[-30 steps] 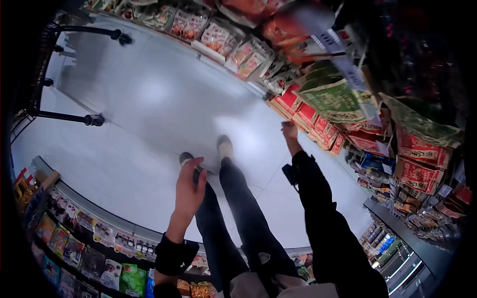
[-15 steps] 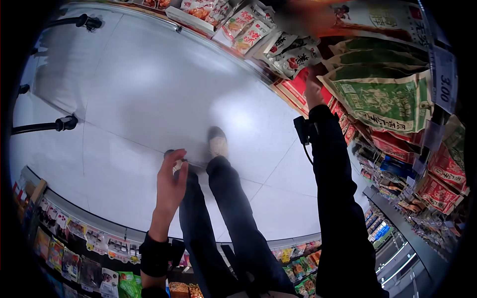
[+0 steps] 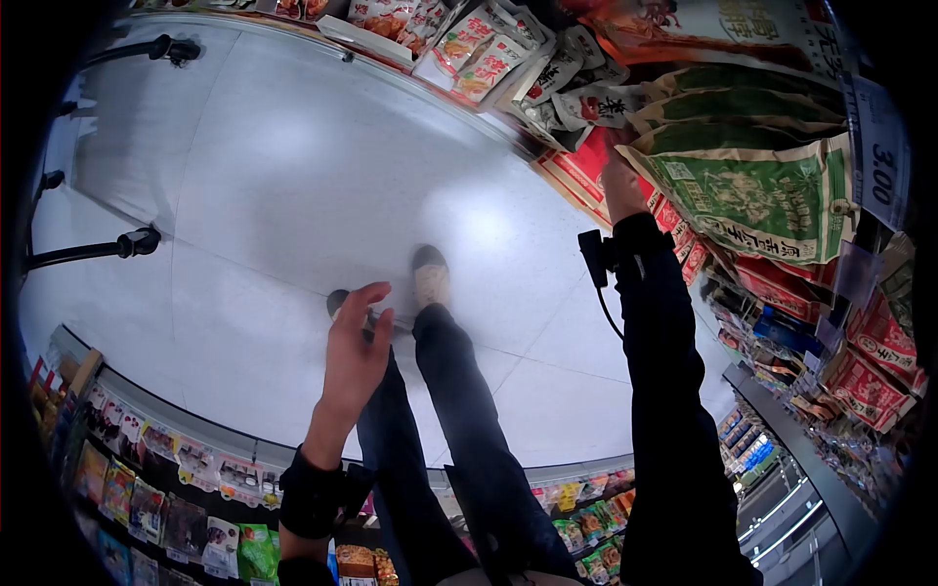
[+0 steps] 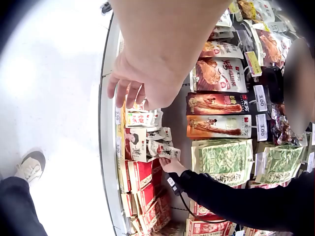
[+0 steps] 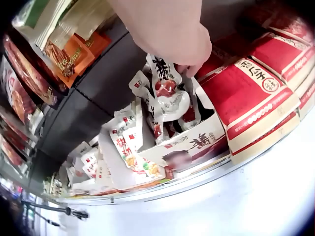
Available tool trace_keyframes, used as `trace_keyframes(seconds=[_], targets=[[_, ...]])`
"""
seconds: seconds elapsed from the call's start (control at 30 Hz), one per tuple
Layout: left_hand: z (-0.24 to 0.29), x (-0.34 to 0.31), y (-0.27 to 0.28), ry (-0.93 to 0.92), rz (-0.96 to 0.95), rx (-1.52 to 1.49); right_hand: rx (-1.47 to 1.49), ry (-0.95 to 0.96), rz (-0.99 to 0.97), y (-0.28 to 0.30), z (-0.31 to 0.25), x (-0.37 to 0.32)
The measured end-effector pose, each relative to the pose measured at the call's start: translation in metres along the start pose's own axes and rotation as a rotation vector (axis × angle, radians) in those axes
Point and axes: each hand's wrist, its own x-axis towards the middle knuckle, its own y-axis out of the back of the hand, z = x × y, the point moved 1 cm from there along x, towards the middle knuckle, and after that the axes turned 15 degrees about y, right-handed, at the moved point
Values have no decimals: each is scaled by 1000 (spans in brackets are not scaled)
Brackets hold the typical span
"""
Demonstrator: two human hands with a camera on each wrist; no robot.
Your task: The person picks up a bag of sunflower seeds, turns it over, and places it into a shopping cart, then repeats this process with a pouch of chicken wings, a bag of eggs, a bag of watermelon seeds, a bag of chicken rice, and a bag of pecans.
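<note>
My right hand (image 3: 625, 186) reaches to the low shelf and pinches the end of a white snack pouch (image 5: 166, 88) with dark lettering and a red picture. That pouch stands tilted above others of its kind in an open white display box (image 5: 184, 147). Part of the grip is hidden behind the hand in the right wrist view. My left hand (image 3: 354, 352) hangs over the floor, fingers loosely bent, holding nothing. Beside the right hand are red-and-tan paper packets (image 5: 246, 98) and, above them, hanging green packets (image 3: 752, 195).
A second box of white pouches (image 5: 130, 147) stands beside the first. Price tags (image 3: 879, 156) hang along the right shelving. Black rack legs (image 3: 98, 249) stand at the left on the pale floor (image 3: 274, 195). Another shelf of packaged snacks (image 3: 186, 488) runs behind my feet.
My right hand has gone from over the floor to the pouches in the display box. The view has shifted closer to the shelf. My left hand stays loosely bent.
</note>
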Motion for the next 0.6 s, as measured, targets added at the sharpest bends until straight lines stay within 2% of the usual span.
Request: trace_keyframes(seconds=[0.03,0.1,0.2,0.23,0.27,0.3,0.4,0.43,0.6], targets=[[4,-1,1,20,-7,-10,-221,92,30,-9,4,-1],[12,-1,3,58,-21,-32,-417,167,107,-28,5,-17],[10,2,2,-43,22,6,-708,83,288,-59,14,-61],[13,2,4,-42,33,1,-745,-22,254,-52,19,-77],[16,3,4,-40,45,-2,-757,-42,283,-44,29,-93],[18,2,5,-36,57,-5,-705,-112,201,-52,34,-116],[17,3,5,-25,73,-106,-706,-184,176,-112,49,-187],[19,3,6,-22,83,-149,-725,-187,60,-126,50,-208],[32,-19,20,112,-42,-373,-930,-109,33,-219,43,-267]])
